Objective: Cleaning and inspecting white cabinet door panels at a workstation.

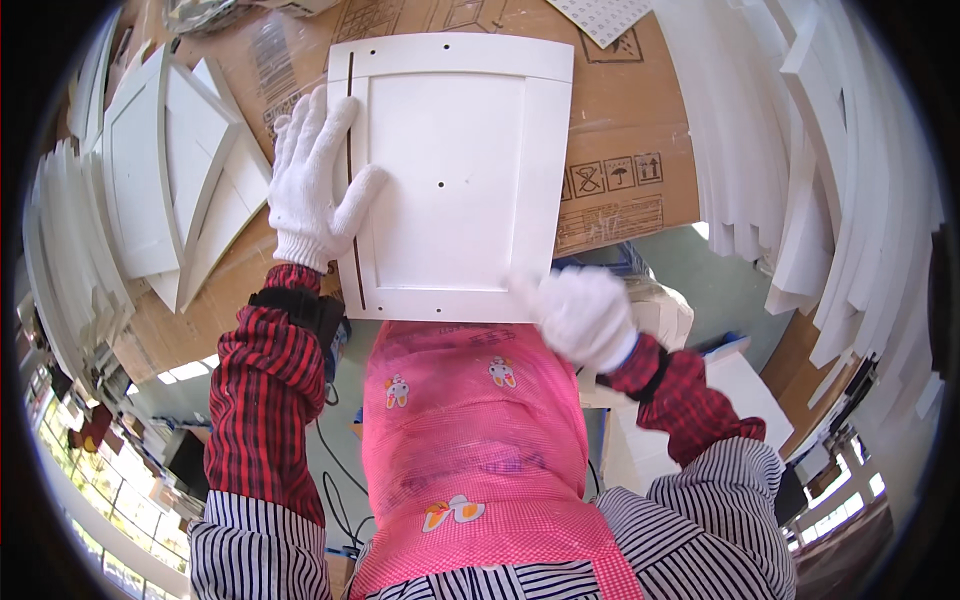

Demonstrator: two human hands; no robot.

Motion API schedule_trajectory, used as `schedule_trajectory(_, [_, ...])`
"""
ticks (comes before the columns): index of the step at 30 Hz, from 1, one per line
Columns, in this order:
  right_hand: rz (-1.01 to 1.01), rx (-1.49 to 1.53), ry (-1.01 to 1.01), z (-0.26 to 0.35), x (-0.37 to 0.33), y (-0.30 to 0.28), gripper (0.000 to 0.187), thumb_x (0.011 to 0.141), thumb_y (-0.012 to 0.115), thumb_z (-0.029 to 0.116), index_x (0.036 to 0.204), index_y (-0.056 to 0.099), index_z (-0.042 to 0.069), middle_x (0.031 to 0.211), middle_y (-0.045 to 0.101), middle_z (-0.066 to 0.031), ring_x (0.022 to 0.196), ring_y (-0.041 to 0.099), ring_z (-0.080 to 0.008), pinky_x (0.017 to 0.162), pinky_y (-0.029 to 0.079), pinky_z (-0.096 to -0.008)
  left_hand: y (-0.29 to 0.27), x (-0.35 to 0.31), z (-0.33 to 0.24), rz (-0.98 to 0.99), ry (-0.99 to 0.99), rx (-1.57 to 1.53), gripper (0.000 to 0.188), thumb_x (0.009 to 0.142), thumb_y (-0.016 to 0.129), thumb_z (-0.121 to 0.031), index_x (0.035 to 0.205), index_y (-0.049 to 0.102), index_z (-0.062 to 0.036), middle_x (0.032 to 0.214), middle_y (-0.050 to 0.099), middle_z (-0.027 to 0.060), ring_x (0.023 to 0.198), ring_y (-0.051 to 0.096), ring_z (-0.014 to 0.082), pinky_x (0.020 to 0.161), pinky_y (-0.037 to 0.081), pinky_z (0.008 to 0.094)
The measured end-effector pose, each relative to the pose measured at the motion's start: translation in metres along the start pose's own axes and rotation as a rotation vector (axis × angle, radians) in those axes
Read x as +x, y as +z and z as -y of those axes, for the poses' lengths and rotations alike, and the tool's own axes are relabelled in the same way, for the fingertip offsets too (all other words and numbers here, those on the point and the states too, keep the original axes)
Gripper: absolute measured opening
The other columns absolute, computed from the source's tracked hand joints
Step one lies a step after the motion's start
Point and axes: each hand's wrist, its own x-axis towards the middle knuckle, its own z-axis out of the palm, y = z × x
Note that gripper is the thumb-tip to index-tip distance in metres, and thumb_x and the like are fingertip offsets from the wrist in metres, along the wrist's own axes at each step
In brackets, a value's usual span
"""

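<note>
A white framed panel point(440, 130), like a cabinet door, lies on a cardboard-covered surface in front of me. It has a dark groove along its left side and several small dark holes. My left hand point(312, 190), in a white knit glove, rests on the panel's left edge with fingers stretched and thumb spread over the groove. At the lower right corner is my right hand point(588, 318), gloved too and blurred by motion. Its fingers look curled closed against the corner, and whatever they may hold is hidden.
Flattened cardboard point(630, 120) lies beneath the panel. White panels point(150, 165) lean in a stack at left, with long white strips point(720, 120) crowded at right. A perforated white sheet point(603, 15) sits at the far edge. Black cables point(335, 490) hang below, left of my pink apron point(470, 410).
</note>
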Motion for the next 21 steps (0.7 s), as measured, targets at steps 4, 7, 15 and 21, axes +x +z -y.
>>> schedule_trajectory(4, [-0.043,0.184,0.262,0.081,-0.037,0.005,0.04,0.093,0.069,0.018,0.133,0.07,0.012,0.069,0.045,-0.002,0.055,0.052,-0.0197,0.047,0.043,-0.0368,-0.002,-0.004,0.002,0.003,0.001,0.011,0.068,0.093,0.068,-0.041,0.15,0.056,-0.0057,0.16,0.044,0.0269,0.151,0.037,0.047,0.127,0.024,0.0536])
schedule_trajectory(7, [-0.222,0.28,0.74,0.108,-0.031,0.022,0.038,0.094,0.072,0.018,0.131,0.07,0.011,0.075,0.054,-0.0053,0.059,0.059,-0.0232,0.053,0.049,-0.038,0.002,-0.002,0.0,0.003,0.063,-0.009,0.061,0.095,0.067,-0.036,0.149,0.058,-0.0104,0.164,0.039,0.0261,0.153,0.034,0.0464,0.127,0.023,0.0534])
schedule_trajectory(15, [-0.717,0.116,1.09,0.056,0.028,0.041,0.032,0.097,0.069,0.018,0.13,0.07,0.015,0.094,0.065,-0.0108,0.076,0.068,-0.0323,0.067,0.055,-0.0439,-0.005,-0.006,0.005,0.107,0.291,-0.078,0.05,0.095,0.061,-0.032,0.142,0.067,-0.0169,0.169,0.031,0.023,0.156,0.027,0.0469,0.128,0.015,0.0578])
schedule_trajectory(21, [-0.586,-0.147,1.13,0.028,0.036,0.03,0.029,0.099,0.066,0.023,0.127,0.069,0.018,0.092,0.064,-0.0079,0.075,0.069,-0.0316,0.063,0.055,-0.0426,-0.006,0.003,-0.008,0.202,0.43,0.069,0.066,0.095,0.064,-0.042,0.153,0.052,-0.0102,0.165,0.039,0.0195,0.155,0.03,0.0422,0.128,0.011,0.0615])
